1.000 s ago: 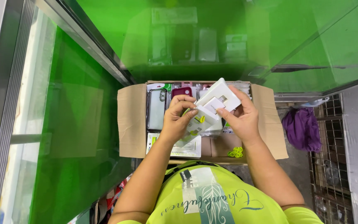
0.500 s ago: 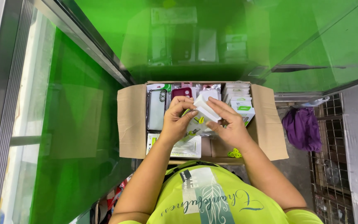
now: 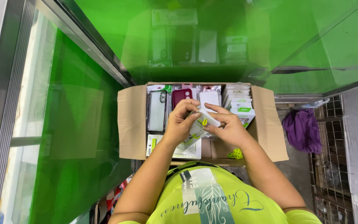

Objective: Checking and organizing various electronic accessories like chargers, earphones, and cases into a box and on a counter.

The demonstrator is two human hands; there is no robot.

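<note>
Two hands gripped one small packet over an open cardboard box (image 3: 130,120).
The left hand (image 3: 181,124) and right hand (image 3: 228,129) were closed on a white packet (image 3: 206,121), above rows of packaged phone cases (image 3: 157,110).

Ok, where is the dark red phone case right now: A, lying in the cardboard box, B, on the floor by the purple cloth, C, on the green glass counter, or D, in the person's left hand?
A: the dark red phone case lies in the cardboard box, beyond both hands.
</note>
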